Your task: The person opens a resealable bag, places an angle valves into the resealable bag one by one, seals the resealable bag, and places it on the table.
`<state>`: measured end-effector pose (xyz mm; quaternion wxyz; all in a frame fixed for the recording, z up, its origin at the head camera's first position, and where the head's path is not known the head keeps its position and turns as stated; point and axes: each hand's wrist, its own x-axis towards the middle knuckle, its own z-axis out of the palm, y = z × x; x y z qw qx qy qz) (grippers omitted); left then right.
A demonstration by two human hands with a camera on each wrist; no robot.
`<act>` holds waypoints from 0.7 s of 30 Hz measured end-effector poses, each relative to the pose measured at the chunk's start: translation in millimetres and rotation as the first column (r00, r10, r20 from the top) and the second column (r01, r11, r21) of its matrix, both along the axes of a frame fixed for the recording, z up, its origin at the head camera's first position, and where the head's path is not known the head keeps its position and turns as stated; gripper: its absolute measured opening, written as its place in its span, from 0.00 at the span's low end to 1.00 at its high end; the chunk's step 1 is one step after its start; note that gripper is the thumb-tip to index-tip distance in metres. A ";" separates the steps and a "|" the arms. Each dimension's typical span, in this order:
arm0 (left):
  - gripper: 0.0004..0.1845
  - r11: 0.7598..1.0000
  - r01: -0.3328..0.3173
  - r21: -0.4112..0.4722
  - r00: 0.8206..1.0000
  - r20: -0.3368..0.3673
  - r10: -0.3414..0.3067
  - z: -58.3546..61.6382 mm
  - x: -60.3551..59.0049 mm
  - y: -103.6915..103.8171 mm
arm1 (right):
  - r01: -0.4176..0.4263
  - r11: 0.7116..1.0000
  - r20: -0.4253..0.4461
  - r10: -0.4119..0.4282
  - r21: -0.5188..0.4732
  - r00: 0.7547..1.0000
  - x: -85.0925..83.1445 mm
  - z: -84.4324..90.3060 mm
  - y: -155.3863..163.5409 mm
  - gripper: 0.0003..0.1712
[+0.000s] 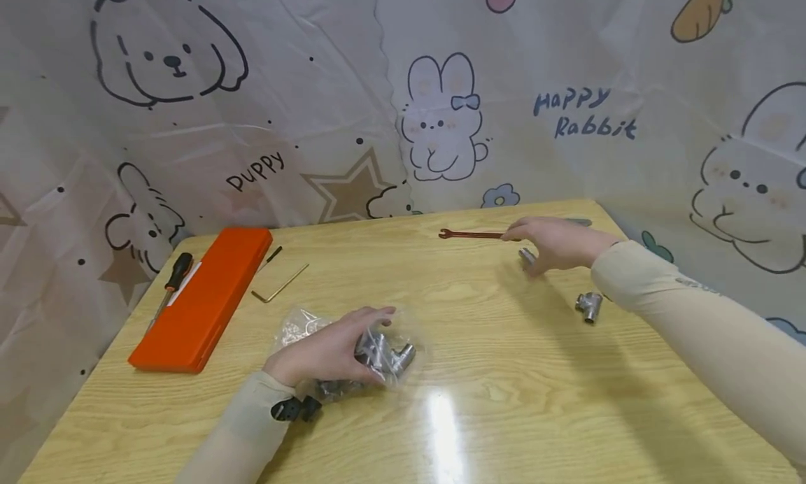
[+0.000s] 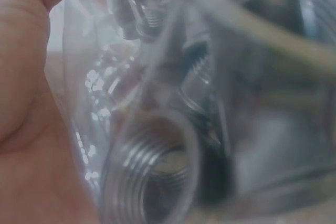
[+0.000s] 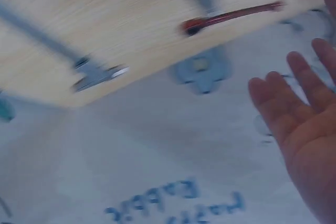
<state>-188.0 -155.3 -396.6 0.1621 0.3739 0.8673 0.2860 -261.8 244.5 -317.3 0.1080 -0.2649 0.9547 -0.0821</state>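
I am gripping the clear plastic bag of threaded metal fittings (image 1: pixel 352 347) with my left hand (image 1: pixel 324 354); my open right hand (image 1: pixel 554 243) is hovering beside a small metal fitting (image 1: pixel 526 257), and I am risking knocking it off the wooden table (image 1: pixel 504 372).

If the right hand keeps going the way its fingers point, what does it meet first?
Probably the red wrench: the right hand points left along the table's far edge, fingers open, with the wrench's handle at its fingertips. Depth is unclear.
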 end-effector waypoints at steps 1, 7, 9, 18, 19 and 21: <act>0.58 1.000 0.003 0.003 1.000 0.002 -0.004 -0.1 0.1 0.2 | -0.004 1.000 0.008 0.004 0.020 1.000 -4.7 -2.9 6.0 0.44; 0.57 1.000 0.016 0.023 1.000 0.005 -0.016 0.1 0.3 0.3 | -0.026 0.994 0.028 0.023 0.106 0.999 -22.4 -24.1 25.4 0.46; 0.57 1.000 0.018 0.024 1.000 0.000 -0.018 0.1 0.3 0.1 | -0.015 0.994 0.034 0.012 0.109 0.999 -26.1 -29.8 27.6 0.44; 0.57 1.000 0.009 0.004 1.000 0.007 -0.009 -0.8 0.0 -0.5 | 0.044 0.994 0.077 -0.052 0.095 0.996 -40.1 -37.1 31.0 0.42; 0.57 1.000 0.007 0.001 1.000 0.008 -0.007 -0.7 -0.1 -0.8 | 0.049 0.995 0.082 -0.057 0.092 0.995 -41.8 -38.2 31.8 0.41; 0.57 1.000 0.002 0.000 1.000 0.011 -0.002 -0.4 -0.2 -1.2 | 0.049 0.995 0.082 -0.056 0.087 0.995 -44.2 -40.1 33.3 0.39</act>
